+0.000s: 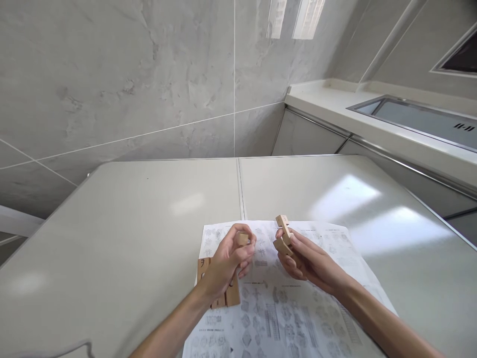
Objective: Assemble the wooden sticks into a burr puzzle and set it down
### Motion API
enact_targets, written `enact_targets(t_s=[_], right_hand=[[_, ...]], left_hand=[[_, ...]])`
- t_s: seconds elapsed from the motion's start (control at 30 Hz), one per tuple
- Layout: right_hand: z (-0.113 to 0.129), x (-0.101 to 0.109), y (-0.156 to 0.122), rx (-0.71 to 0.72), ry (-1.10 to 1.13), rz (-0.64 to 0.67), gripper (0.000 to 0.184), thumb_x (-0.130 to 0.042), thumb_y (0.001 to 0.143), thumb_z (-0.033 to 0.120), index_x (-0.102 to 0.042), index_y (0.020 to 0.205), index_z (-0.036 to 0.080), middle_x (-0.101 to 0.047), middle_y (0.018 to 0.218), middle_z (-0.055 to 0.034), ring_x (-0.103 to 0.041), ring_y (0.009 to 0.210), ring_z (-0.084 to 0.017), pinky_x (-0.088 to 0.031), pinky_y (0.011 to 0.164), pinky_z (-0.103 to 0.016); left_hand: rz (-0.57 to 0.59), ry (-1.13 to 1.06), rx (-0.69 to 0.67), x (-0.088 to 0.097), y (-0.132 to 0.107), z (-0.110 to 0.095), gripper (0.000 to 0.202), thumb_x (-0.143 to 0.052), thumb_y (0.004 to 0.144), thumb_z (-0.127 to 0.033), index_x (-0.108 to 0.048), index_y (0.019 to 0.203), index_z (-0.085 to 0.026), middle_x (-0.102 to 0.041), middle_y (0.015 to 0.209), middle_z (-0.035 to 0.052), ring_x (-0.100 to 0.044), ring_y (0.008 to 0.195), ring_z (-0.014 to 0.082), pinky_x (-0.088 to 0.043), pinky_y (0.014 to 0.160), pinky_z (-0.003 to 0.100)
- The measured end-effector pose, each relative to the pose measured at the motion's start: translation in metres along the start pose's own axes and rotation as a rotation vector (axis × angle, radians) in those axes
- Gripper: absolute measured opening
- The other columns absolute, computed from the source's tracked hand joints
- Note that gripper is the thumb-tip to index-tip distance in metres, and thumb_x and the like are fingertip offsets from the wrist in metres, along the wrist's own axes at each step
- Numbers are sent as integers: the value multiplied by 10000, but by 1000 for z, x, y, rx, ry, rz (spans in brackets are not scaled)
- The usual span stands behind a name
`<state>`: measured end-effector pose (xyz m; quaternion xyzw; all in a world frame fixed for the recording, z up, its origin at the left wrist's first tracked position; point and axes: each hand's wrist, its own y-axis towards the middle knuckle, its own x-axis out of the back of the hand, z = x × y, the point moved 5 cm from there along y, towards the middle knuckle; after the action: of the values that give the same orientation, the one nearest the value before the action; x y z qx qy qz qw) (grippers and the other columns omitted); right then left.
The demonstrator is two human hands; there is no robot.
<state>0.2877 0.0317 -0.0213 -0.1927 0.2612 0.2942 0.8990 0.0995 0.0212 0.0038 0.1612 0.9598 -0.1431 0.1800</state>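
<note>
My left hand is curled round a small light wooden puzzle block; fingers cover most of it, and one end shows. To the right, my right hand pinches a notched wooden puzzle piece between thumb and fingers. A wider wooden part shows below it in the same grip; whether the two are joined I cannot tell. Both hands are above a printed paper sheet, apart from each other. Beneath my left wrist lie several flat brown wooden pieces with dark markings, partly hidden.
The sheet, covered in small printed diagrams, lies on a pale glossy table with a seam down its middle. A grey tiled wall is beyond. At right stands a white counter with a glass-topped inset. A cable crosses bottom left.
</note>
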Motion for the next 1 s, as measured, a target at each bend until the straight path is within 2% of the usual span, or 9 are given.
enact_targets(t_s=[0.1,0.17,0.27,0.4,0.53,0.67,0.73,0.83,1.0], right_hand=[[-1,-1,-1,-17,-49,-2,326,-522,1092,521,-569,1236,232,-486,730,30,-365,544,-102,-321,507,-229],[-1,-2,-1,-39,-81,5,344,-515,1093,529,-560,1254,228,-497,699,38,-354,518,-98,-329,511,-234],[-3,-3,-2,-62,-106,42,331,-490,1105,520,-560,1227,221,-516,660,47,-333,474,-81,-323,501,-227],[-5,-7,-4,-97,-94,130,325,-474,1114,513,-573,1174,210,-530,629,54,-346,435,-67,-310,462,-206],[-10,-15,-5,-165,-77,226,336,-489,1108,522,-569,1175,202,-579,634,49,-390,402,-61,-336,429,-192],[-12,-16,-3,-181,-85,242,336,-468,1114,520,-554,1164,198,-645,682,21,-536,431,-89,-431,435,-199],[-12,-14,-2,-167,-80,220,331,-470,1114,516,-543,1177,199,-680,742,-3,-619,486,-115,-471,441,-206],[-11,-11,1,-133,-83,155,355,-499,1101,526,-529,1225,195,-710,831,-42,-709,599,-159,-495,452,-216],[-5,-3,3,-73,-117,-1,377,-558,1080,526,-564,1249,189,-690,868,-49,-709,718,-176,-516,574,-256]], left_hand=[[-34,247,-77,-6,-4,0,257,-705,935,-375,-518,869,-211,-387,707,-66,-292,574,75,-283,533,218],[-35,378,-156,-11,-7,1,218,-744,918,-376,-611,996,-222,-349,695,-71,-313,605,94,-298,557,226],[6,494,-226,-17,-8,5,371,-772,918,-377,-658,1253,-266,-358,717,-68,-312,613,102,-316,577,241],[63,577,-280,-18,-6,7,318,-783,926,-379,-728,1228,-294,-425,749,-50,-372,644,107,-354,623,255],[83,576,-308,-17,-6,5,250,-776,931,-404,-771,1153,-289,-482,784,-27,-419,673,117,-381,648,264],[73,495,-277,-17,-6,3,263,-778,918,-459,-752,1060,-238,-391,690,-57,-367,635,113,-361,633,261],[70,447,-207,-17,-6,5,319,-779,906,-490,-710,1072,-226,-347,666,-73,-343,620,111,-341,611,253],[39,385,-117,-14,-6,7,373,-751,915,-532,-647,1092,-221,-362,654,-84,-312,579,97,-294,562,238],[-54,258,-75,-7,-3,6,425,-666,954,-602,-568,1105,-217,-331,603,-110,-257,505,75,-236,489,212]])
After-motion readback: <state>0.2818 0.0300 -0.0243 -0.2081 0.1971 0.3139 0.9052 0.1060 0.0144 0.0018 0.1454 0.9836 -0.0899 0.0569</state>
